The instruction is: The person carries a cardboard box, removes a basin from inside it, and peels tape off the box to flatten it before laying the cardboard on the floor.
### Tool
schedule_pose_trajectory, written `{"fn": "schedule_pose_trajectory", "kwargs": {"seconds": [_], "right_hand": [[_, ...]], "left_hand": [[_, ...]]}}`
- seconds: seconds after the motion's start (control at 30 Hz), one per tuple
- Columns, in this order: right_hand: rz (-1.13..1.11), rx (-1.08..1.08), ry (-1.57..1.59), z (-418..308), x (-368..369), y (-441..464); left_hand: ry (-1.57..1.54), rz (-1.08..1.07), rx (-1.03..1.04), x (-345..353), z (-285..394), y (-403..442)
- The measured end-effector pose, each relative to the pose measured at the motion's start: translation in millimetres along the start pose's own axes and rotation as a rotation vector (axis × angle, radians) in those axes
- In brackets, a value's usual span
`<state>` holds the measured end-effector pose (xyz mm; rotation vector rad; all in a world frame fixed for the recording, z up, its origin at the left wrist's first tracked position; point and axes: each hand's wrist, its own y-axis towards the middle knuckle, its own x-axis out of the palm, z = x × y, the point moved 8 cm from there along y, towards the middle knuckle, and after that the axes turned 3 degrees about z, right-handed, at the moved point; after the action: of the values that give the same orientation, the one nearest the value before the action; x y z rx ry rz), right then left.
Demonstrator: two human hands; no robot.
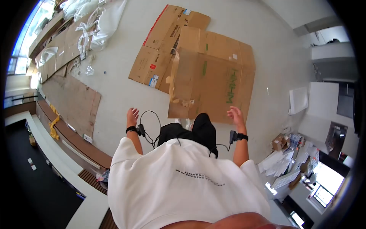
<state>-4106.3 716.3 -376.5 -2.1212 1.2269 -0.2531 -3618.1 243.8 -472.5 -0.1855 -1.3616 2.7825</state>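
Note:
My left hand [132,113] hangs over the bare floor at my left side, its fingers loosely bent and holding nothing. On the other side, my right hand [236,115] is open above the near right edge of a large flattened cardboard box [217,76], with no grip on it visible. Green lettering marks that cardboard, and torn brown tape runs down its left side. Partly under it lies a second flattened carton [156,49] with printing and labels. Both wrists wear black straps with cabled devices.
At the far left, cardboard sheets and clear plastic wrap [103,28] are piled up. A brown board [70,101] lies on the floor nearer me. A counter [53,149] runs along my left. Boxes and white scraps [282,152] are heaped on the right.

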Motion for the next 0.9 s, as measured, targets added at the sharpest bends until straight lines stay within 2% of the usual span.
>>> {"fn": "schedule_pose_trajectory", "kwargs": {"seconds": [0.1, 0.23, 0.37, 0.5, 0.6, 0.63, 0.7, 0.77, 0.8, 0.87, 0.9], "right_hand": [[0.059, 0.102, 0.038, 12, -15, -29], [-0.019, 0.21, 0.07, 47, -8, -55], [0.033, 0.194, 0.172, 56, -6, -75], [0.093, 0.201, 0.238, 78, -22, -84], [0.203, 0.198, 0.275, 102, -39, -105], [0.216, 0.169, 0.279, 103, -45, -115], [0.245, 0.227, 0.289, 125, -53, -129], [0.306, 0.255, 0.3, 136, -69, -139], [0.318, 0.194, 0.334, 128, -75, -148], [0.367, 0.098, 0.417, 103, -80, -177], [0.377, 0.089, 0.423, 102, -83, -184]], "left_hand": [[0.029, -0.127, 0.016, 43, 11, -11], [0.126, -0.362, -0.021, 83, 26, -42], [0.059, -0.332, -0.038, 84, 37, -47], [0.058, -0.125, 0.03, 70, 59, -33], [0.009, -0.246, 0.155, 115, 119, -40], [-0.023, -0.294, 0.267, 131, 142, -39], [0.004, -0.311, 0.36, 171, 186, -80], [0.093, -0.432, 0.523, 226, 233, -133], [0.122, -0.507, 0.645, 258, 261, -184], [0.074, -0.862, 0.925, 311, 319, -305], [0.091, -0.773, 1.121, 324, 340, -387]]}}
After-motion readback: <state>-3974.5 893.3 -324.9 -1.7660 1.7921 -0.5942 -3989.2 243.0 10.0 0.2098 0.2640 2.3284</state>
